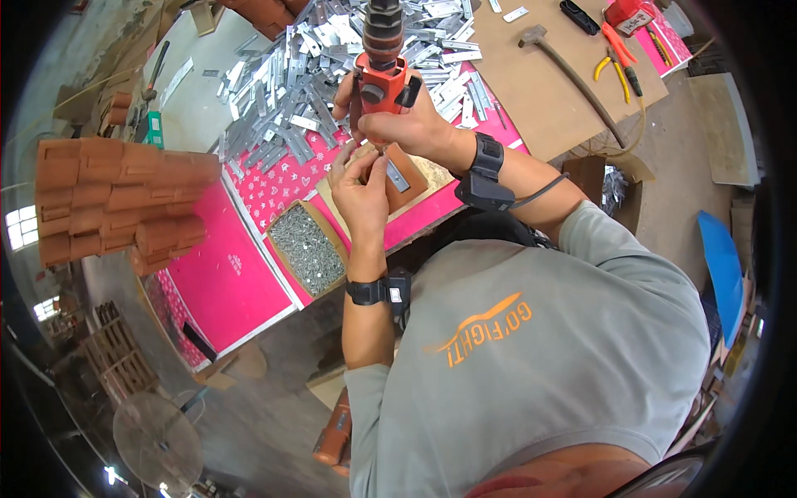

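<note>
The right hand has its fingers wrapped tight around a red drill, which sits over the work, maybe so it can be kept steady. The left hand is down low, with its fingers bent and close together beside a brown tile. I cannot tell if they pinch something small or just press on the tile, perhaps to stop it from sliding. The tile is on a flat board at the near edge of the pink tabletop, and a shiny metal strip lies on it. The board may be there to guard the tabletop

A cardboard box full of little silver screws is just beside the left arm, likely so they are easy to reach. A big pile of metal strips lies loose past the hands. Off to the right, an open carton has shiny bits in it
</note>
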The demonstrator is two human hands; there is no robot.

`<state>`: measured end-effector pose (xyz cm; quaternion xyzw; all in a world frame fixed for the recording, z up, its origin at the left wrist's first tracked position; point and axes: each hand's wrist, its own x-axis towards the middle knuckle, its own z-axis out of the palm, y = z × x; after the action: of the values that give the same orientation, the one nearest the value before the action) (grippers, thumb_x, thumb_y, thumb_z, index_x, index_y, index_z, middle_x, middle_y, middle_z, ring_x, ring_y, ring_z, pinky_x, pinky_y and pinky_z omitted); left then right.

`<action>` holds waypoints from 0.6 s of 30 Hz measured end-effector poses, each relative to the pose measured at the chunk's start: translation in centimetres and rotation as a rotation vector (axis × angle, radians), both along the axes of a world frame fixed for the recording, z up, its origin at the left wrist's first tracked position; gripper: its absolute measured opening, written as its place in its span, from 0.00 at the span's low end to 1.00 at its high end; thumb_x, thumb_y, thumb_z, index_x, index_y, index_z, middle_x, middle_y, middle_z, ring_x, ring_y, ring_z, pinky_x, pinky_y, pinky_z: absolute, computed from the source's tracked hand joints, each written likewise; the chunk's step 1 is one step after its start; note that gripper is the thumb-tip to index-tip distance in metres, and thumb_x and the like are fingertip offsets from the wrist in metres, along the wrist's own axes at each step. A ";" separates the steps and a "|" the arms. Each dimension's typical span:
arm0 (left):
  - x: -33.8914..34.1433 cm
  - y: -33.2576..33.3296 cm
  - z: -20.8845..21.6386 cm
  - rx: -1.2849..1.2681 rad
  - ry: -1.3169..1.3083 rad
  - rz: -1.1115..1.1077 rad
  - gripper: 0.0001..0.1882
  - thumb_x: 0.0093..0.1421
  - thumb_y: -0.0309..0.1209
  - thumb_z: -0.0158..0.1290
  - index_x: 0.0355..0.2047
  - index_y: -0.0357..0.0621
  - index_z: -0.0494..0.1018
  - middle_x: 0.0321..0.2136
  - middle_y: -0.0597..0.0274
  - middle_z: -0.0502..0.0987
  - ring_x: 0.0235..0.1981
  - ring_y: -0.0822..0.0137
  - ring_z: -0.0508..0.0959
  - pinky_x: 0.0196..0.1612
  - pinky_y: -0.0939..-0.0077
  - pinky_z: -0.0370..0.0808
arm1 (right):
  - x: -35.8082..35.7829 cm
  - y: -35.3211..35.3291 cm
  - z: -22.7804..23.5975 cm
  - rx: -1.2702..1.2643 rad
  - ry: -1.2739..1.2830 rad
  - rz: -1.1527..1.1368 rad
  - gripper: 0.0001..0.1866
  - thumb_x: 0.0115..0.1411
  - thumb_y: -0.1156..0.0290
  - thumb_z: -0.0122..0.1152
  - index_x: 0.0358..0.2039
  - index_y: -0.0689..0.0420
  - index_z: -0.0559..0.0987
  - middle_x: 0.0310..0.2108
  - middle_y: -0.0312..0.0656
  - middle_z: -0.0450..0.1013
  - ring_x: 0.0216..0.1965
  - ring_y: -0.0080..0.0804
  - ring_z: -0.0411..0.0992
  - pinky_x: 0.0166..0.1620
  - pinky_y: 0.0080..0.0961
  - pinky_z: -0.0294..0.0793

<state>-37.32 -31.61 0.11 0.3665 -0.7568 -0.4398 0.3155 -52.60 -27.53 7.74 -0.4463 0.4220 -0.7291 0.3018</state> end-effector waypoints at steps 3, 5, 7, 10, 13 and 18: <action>0.1 0.1 0.2 0.055 0.022 -0.014 0.11 0.55 0.28 0.64 0.39 0.39 0.82 0.52 0.49 0.75 0.56 0.56 0.73 0.60 0.64 0.66 | 0.4 0.3 0.4 0.030 -0.057 0.017 0.15 0.47 0.80 0.59 0.38 0.63 0.77 0.34 0.41 0.78 0.31 0.21 0.75 0.35 0.21 0.76; 0.3 0.5 0.3 0.048 0.017 -0.042 0.15 0.55 0.27 0.64 0.43 0.36 0.80 0.51 0.48 0.75 0.56 0.57 0.73 0.60 0.66 0.67 | 0.5 0.4 0.6 0.066 -0.116 0.024 0.13 0.46 0.81 0.59 0.36 0.62 0.78 0.32 0.38 0.78 0.31 0.20 0.74 0.37 0.21 0.75; 0.6 1.2 0.0 0.266 0.121 -0.096 0.37 0.51 0.27 0.67 0.60 0.33 0.64 0.57 0.47 0.68 0.60 0.52 0.68 0.62 0.62 0.65 | 0.4 0.4 0.3 0.046 -0.116 0.031 0.13 0.46 0.81 0.59 0.36 0.62 0.78 0.32 0.38 0.78 0.32 0.20 0.74 0.38 0.22 0.75; 1.5 1.6 -1.2 0.107 0.051 -0.226 0.57 0.44 0.29 0.72 0.67 0.34 0.46 0.62 0.42 0.59 0.63 0.47 0.62 0.64 0.58 0.62 | 0.8 0.4 0.3 0.039 -0.095 0.034 0.14 0.46 0.81 0.59 0.36 0.62 0.77 0.32 0.39 0.78 0.34 0.22 0.75 0.39 0.23 0.76; 1.2 2.1 -1.8 -0.008 0.029 -0.226 0.65 0.38 0.31 0.75 0.68 0.36 0.42 0.63 0.40 0.53 0.65 0.42 0.57 0.65 0.53 0.60 | 1.0 0.1 0.0 0.002 -0.102 0.039 0.14 0.47 0.80 0.59 0.37 0.62 0.77 0.31 0.39 0.77 0.34 0.23 0.76 0.40 0.24 0.77; 1.1 2.4 -1.4 -0.083 -0.025 -0.204 0.63 0.39 0.33 0.75 0.67 0.36 0.44 0.61 0.44 0.56 0.63 0.47 0.59 0.63 0.56 0.61 | 1.0 0.3 -0.4 0.013 -0.073 0.064 0.13 0.47 0.79 0.60 0.37 0.62 0.76 0.31 0.38 0.77 0.34 0.23 0.75 0.40 0.25 0.77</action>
<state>-36.23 -29.26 -1.30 0.2795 -0.8116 -0.4333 0.2747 -51.55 -27.27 7.39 -0.4306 0.4012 -0.7321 0.3430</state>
